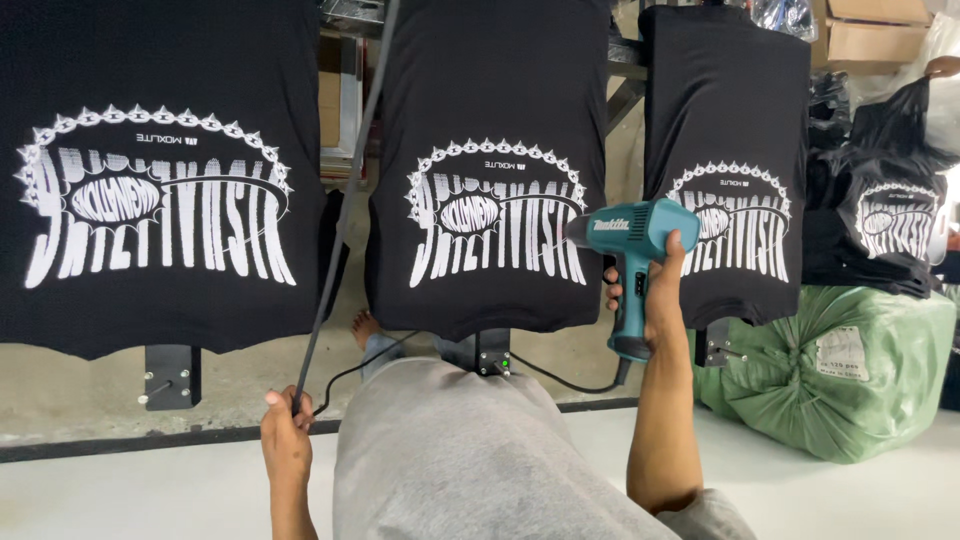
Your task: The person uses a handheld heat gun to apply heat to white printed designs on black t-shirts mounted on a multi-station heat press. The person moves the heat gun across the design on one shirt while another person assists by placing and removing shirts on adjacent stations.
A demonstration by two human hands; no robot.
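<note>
Pale grey concrete floor (100, 400) runs below, meeting a smooth white platform surface (150, 490) along a dark edge strip. Far right, a bulging green woven sack (850, 380) sits on the ground, brown cardboard boxes (870, 30) stacked up behind, under even, soft light.

My head camera (the only view) looks down and forward, close over my lap, facing the hanging shirts (490, 170).

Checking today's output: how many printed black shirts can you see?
4: left shirt, middle shirt, right shirt behind the heat gun, and one on the far-right pile. More may be hidden.
</note>
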